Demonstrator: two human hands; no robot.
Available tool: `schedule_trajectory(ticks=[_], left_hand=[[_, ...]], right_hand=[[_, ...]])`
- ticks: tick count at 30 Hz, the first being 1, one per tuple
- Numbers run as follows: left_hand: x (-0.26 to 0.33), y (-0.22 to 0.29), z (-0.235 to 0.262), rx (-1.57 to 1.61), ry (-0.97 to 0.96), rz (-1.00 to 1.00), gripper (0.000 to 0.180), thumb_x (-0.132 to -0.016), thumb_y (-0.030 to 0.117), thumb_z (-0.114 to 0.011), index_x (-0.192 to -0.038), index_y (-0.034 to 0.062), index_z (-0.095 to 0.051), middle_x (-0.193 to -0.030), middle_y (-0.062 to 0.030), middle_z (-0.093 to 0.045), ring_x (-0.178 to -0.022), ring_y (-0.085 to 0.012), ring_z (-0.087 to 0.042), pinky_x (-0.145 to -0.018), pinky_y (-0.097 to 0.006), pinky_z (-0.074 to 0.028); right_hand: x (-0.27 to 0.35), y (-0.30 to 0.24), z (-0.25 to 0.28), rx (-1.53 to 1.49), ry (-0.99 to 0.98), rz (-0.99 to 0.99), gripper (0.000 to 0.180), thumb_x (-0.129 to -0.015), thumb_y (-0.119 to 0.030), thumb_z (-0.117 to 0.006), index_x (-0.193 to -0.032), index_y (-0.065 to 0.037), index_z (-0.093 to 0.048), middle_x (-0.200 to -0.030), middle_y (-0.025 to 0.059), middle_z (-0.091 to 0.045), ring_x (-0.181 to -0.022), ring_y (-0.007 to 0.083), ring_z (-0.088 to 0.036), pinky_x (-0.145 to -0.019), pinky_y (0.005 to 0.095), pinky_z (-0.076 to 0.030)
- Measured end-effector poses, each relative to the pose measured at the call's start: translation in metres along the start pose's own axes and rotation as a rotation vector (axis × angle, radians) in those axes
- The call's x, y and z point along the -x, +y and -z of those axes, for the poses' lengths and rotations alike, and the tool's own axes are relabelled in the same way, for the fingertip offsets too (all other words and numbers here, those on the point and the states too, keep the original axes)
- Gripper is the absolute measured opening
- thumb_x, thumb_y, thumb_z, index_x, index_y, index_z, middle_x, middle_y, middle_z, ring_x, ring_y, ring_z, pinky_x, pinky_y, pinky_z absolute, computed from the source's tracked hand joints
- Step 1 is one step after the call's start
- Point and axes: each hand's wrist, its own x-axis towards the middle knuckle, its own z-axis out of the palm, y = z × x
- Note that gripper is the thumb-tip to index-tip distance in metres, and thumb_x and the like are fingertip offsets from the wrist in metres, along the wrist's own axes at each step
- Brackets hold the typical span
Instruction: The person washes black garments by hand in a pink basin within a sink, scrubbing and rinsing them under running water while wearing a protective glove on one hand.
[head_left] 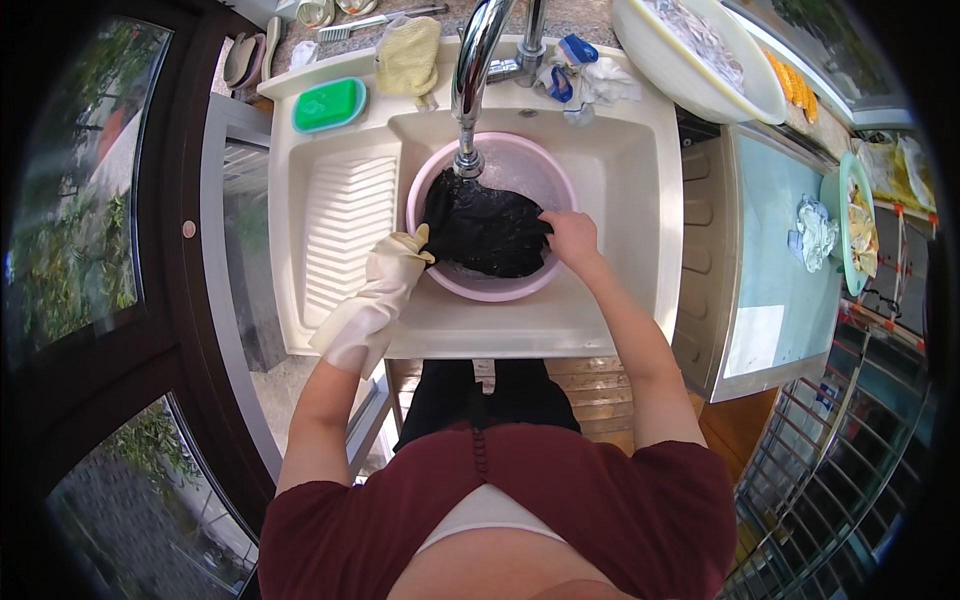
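Observation:
A soaked black cloth [492, 228] is spread over water in a pale pink basin [487, 296], which stands in the cream sink [520, 335]. My left hand [402, 250], in a long off-white rubber glove, is closed on the cloth's left edge at the basin rim. Bare, my right hand [571, 237] pinches the opposite edge of the same cloth. The chrome tap [467, 130] comes down over the cloth's upper left part, its spout close above it. What kind of garment the cloth is cannot be made out.
Left of the basin is a ribbed washboard slope [345, 215]. Along the sink's back lie green soap in a dish [328, 104], a yellowish cloth [408, 55], a brush [375, 22] and a white-and-blue cloth [590, 82]. A large white bowl [640, 45] stands at back right.

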Motion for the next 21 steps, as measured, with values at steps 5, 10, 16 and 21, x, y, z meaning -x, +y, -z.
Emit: schedule_trajectory(ticks=[5,10,16,21], left_hand=[[0.01,0.036,0.111,0.607,0.05,0.148,0.012,-0.082,0.017,-0.073,-0.089,0.0077,-0.074,-0.08,0.0033,-0.068,-0.069,-0.0066,-0.056,-0.063,-0.023,-0.044],[0.026,0.047,0.158,0.802,0.15,-0.067,0.033,-0.084,-0.006,-0.058,-0.111,0.0078,-0.07,-0.09,-0.0028,-0.067,-0.084,-0.0098,-0.059,-0.078,-0.02,-0.044],[0.05,0.046,0.165,0.672,0.197,-0.059,0.032,-0.081,-0.004,-0.065,-0.111,0.0061,-0.071,-0.097,-0.0022,-0.07,-0.094,-0.008,-0.062,-0.084,-0.02,-0.044],[0.042,0.009,0.077,0.667,-0.039,0.036,0.037,-0.085,0.038,-0.071,-0.074,0.0036,-0.062,-0.062,-0.0025,-0.058,-0.052,-0.008,-0.049,-0.048,-0.026,-0.038]], right_hand=[[-0.003,-0.024,0.152,-0.627,0.255,-0.007,0.035,-0.072,0.001,-0.062,-0.105,-0.009,-0.067,-0.091,0.0117,-0.067,-0.089,0.0268,-0.063,-0.078,0.0345,-0.05],[0.008,-0.061,0.253,-0.712,0.171,0.192,0.034,-0.072,0.009,-0.059,-0.104,-0.002,-0.063,-0.097,0.0058,-0.064,-0.094,0.015,-0.06,-0.086,0.027,-0.047],[0.024,-0.042,0.24,-0.618,0.203,0.254,0.028,-0.074,0.004,-0.065,-0.1,-0.005,-0.063,-0.094,0.0075,-0.062,-0.093,0.0221,-0.059,-0.083,0.0312,-0.047],[0.061,-0.001,0.107,-0.523,-0.01,0.056,0.025,-0.073,-0.001,-0.067,-0.097,-0.007,-0.062,-0.091,0.0121,-0.063,-0.092,0.0312,-0.058,-0.08,0.0373,-0.048]])
